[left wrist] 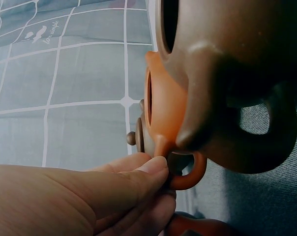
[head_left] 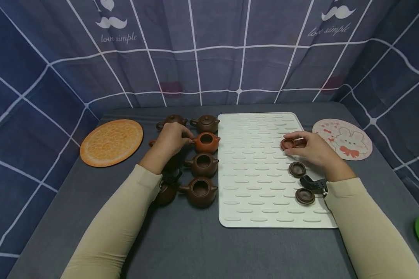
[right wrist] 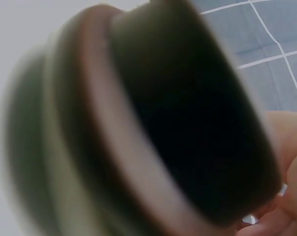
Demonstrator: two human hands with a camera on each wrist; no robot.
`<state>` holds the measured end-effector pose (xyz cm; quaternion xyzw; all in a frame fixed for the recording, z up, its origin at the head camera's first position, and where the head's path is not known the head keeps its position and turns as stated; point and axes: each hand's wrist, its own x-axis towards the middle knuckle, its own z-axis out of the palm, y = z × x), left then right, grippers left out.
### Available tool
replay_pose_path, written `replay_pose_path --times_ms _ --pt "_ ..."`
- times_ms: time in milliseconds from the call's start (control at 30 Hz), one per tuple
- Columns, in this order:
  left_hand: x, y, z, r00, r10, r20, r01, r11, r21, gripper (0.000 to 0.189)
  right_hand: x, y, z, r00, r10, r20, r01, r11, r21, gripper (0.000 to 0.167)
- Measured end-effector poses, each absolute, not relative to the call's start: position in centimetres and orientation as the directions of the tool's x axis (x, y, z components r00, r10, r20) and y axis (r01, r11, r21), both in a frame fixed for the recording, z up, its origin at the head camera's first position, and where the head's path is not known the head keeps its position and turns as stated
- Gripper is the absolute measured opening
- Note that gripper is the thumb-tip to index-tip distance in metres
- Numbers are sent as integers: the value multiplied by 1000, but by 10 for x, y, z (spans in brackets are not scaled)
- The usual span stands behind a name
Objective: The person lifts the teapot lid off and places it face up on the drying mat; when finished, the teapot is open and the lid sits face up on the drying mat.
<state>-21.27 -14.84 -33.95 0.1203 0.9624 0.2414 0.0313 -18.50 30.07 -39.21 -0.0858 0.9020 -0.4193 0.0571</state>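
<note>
Lid removal looks partway along: in the right-hand column of four teapots, three stand without lids. These are the glossy orange clay teapot point(head_left: 211, 147) and two round brown clay teapots, the farther point(head_left: 203, 173) and the nearer point(head_left: 201, 202). Two round dark brown lids, one far point(head_left: 297, 169) and one near point(head_left: 305, 196), lie on the right part of the white rectangular mat with raised ovals point(head_left: 253, 155), so those seem done. The left hand point(head_left: 171, 137) pinches the orange teapot's handle; the right hand point(head_left: 312, 149) grips a small round reddish-brown lid point(head_left: 288, 144), not yet released, at the mat's right side. Left, by this reading, is the dark brown clay teapot at the column's far end point(head_left: 207, 124), its lid on. Most of the left-hand column is hidden behind the arm, so I cannot tell how those pots stand.
</note>
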Motion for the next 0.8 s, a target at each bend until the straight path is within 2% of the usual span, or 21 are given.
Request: replay_pose_path --times_ms 400,800 --pt "-211 -149 -340 -968 251 9 226 854 469 10 -181 307 -386 -978 -182 -101 -35 622 -782 68" --pt "-211 -145 -335 -961 277 -16 244 869 430 11 -172 314 -367 -992 -72 -100 31 637 -770 70"
